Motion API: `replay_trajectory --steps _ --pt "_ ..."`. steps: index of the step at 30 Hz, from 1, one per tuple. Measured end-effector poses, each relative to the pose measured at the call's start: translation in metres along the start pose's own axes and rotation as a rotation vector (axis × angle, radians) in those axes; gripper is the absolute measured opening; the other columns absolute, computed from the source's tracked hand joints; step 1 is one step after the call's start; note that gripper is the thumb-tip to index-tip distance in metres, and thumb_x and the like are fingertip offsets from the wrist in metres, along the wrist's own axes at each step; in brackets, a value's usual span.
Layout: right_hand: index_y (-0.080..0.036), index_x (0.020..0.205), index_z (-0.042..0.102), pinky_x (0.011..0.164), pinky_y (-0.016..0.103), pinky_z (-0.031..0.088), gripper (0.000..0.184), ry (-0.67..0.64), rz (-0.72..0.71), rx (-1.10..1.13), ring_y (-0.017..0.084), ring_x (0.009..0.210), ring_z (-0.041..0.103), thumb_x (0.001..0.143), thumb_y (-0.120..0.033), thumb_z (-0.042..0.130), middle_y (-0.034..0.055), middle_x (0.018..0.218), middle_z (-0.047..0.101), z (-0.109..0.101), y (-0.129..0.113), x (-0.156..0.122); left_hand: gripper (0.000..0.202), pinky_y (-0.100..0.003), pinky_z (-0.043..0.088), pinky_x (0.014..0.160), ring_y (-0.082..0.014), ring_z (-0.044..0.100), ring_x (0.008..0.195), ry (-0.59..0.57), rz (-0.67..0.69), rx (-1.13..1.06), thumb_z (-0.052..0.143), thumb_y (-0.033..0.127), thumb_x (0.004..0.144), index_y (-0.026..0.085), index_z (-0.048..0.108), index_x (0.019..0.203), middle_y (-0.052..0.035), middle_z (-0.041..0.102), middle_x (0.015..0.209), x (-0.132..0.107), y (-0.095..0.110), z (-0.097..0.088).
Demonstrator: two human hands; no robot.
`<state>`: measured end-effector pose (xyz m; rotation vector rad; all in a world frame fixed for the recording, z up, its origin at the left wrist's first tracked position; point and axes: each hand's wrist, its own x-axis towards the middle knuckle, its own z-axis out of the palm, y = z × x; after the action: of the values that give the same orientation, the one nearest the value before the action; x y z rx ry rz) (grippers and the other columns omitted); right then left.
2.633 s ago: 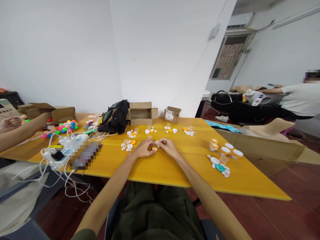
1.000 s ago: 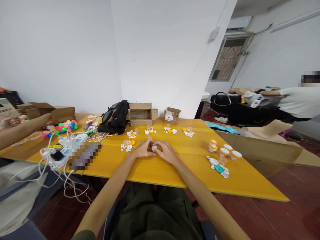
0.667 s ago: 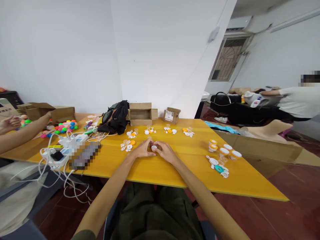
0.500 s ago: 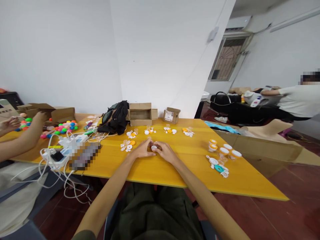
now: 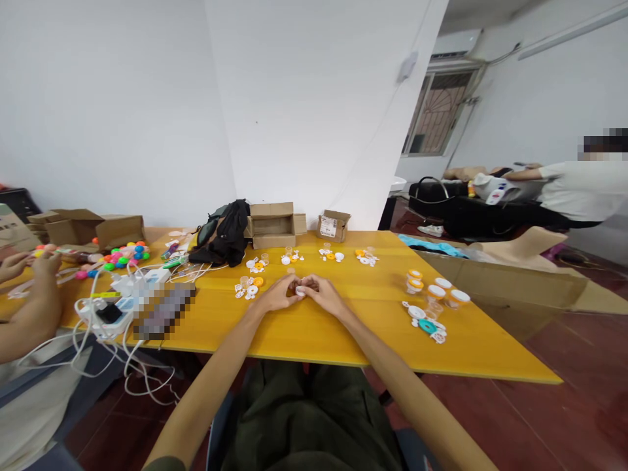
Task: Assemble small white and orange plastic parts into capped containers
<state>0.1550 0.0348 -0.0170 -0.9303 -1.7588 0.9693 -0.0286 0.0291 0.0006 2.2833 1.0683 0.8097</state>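
My left hand [image 5: 279,294] and my right hand [image 5: 322,296] meet above the middle of the table, both closed around a small round white plastic piece [image 5: 300,290]. Fingers cover most of it, so its full shape is hidden. To the left of my hands lies a group of white plastic parts [image 5: 252,290] with an orange ring [image 5: 258,282] and a clear cup. Over on the right, several small clear jars with white-and-orange lids [image 5: 436,292] stand together. In front of them are white discs [image 5: 417,313], a teal ring [image 5: 426,326] and a clear cup [image 5: 434,309].
More part groups [image 5: 335,256] line the yellow table's [image 5: 314,340] far side. Behind them are a black backpack [image 5: 223,229], an open cardboard box [image 5: 272,229] and a smaller box [image 5: 333,226]. Power strips [image 5: 130,304] with cables lie left, near a co-worker's arms [image 5: 36,311] and colourful balls [image 5: 127,254].
My hands stay together around the white piece, with fingers slightly shifted and more closed over it. The view has turned slightly right. The co-worker's hands at left have come together.
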Motion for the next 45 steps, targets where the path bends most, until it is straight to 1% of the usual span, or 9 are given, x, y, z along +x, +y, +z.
replay_trajectory --steps 3,7,12,20,26,32,37,41,45 --pt "-0.022 0.079 0.063 0.078 0.035 0.052 0.024 0.023 0.01 0.065 0.019 0.078 0.067 0.075 -0.045 0.066 0.002 0.078 0.07 -0.003 0.004 0.003 0.019 -0.031 0.048 0.079 -0.0173 0.056 0.08 0.003 0.006 -0.009 0.063 0.029 0.079 0.02 0.06 0.096 -0.0014 0.061 0.087 0.001 0.001 0.0" --pt "-0.021 0.077 0.062 0.072 0.034 0.053 0.031 0.045 0.062 0.141 0.018 0.071 0.064 0.072 -0.051 0.068 0.0013 0.074 0.068 -0.006 0.006 0.005 0.019 -0.032 0.049 0.08 -0.017 0.057 0.08 0.015 0.011 -0.037 0.063 0.023 0.078 0.019 0.063 0.097 -0.0018 0.063 0.088 0.002 0.002 -0.001" --pt "-0.02 0.076 0.064 0.07 0.032 0.053 0.037 0.085 0.102 0.212 0.016 0.067 0.062 0.066 -0.054 0.073 0.0016 0.074 0.067 -0.006 0.003 0.005 0.02 -0.032 0.049 0.081 -0.0175 0.057 0.081 0.06 -0.001 -0.051 0.064 0.031 0.082 0.019 0.066 0.098 -0.0025 0.062 0.088 0.003 0.005 -0.002" --pt "-0.02 0.074 0.065 0.068 0.031 0.057 0.039 0.063 0.201 0.402 0.017 0.072 0.066 0.054 -0.046 0.084 0.0028 0.078 0.071 -0.004 -0.002 0.001 0.024 -0.03 0.048 0.076 -0.0166 0.057 0.078 0.109 0.025 -0.079 0.065 0.033 0.082 0.017 0.068 0.1 -0.0033 0.063 0.087 0.005 0.004 0.001" --pt "-0.019 0.072 0.067 0.064 0.03 0.056 0.037 0.101 0.193 0.377 0.017 0.068 0.066 0.051 -0.042 0.086 0.0039 0.075 0.072 -0.004 -0.003 0.002 0.024 -0.026 0.047 0.068 -0.0148 0.056 0.072 0.116 0.018 -0.138 0.067 0.035 0.081 0.017 0.069 0.096 -0.0023 0.064 0.083 0.005 0.006 0.001" --pt "-0.02 0.074 0.071 0.076 0.036 0.056 0.035 0.14 0.19 0.369 0.021 0.076 0.068 0.052 -0.043 0.085 0.005 0.079 0.074 -0.005 -0.002 0.003 0.025 -0.024 0.044 0.062 -0.0114 0.052 0.063 0.13 -0.069 -0.269 0.072 0.033 0.075 0.016 0.067 0.092 0.001 0.061 0.075 0.006 0.003 0.003" --pt "-0.021 0.077 0.073 0.09 0.041 0.052 0.036 0.119 0.163 0.381 0.024 0.087 0.07 0.05 -0.04 0.086 0.0057 0.087 0.076 -0.007 -0.002 0.004 0.028 -0.025 0.047 0.067 -0.0107 0.055 0.065 0.154 -0.099 -0.416 0.076 0.033 0.07 0.015 0.064 0.088 0.001 0.062 0.075 0.01 -0.003 0.005" --pt "-0.021 0.078 0.074 0.091 0.042 0.052 0.039 0.109 0.15 0.397 0.023 0.085 0.07 0.047 -0.039 0.087 0.0047 0.085 0.076 -0.006 -0.001 0.005 0.031 -0.028 0.051 0.076 -0.0131 0.062 0.073 0.166 -0.13 -0.499 0.08 0.031 0.066 0.016 0.064 0.088 -0.0008 0.067 0.081 0.012 -0.004 0.005" --pt "-0.021 0.079 0.074 0.089 0.042 0.052 0.036 0.108 0.101 0.373 0.022 0.083 0.069 0.05 -0.04 0.086 0.004 0.084 0.076 -0.005 -0.001 0.005 0.033 -0.03 0.053 0.079 -0.0146 0.065 0.076 0.178 -0.153 -0.559 0.082 0.027 0.062 0.016 0.064 0.087 -0.0018 0.069 0.083 0.011 -0.002 0.004"
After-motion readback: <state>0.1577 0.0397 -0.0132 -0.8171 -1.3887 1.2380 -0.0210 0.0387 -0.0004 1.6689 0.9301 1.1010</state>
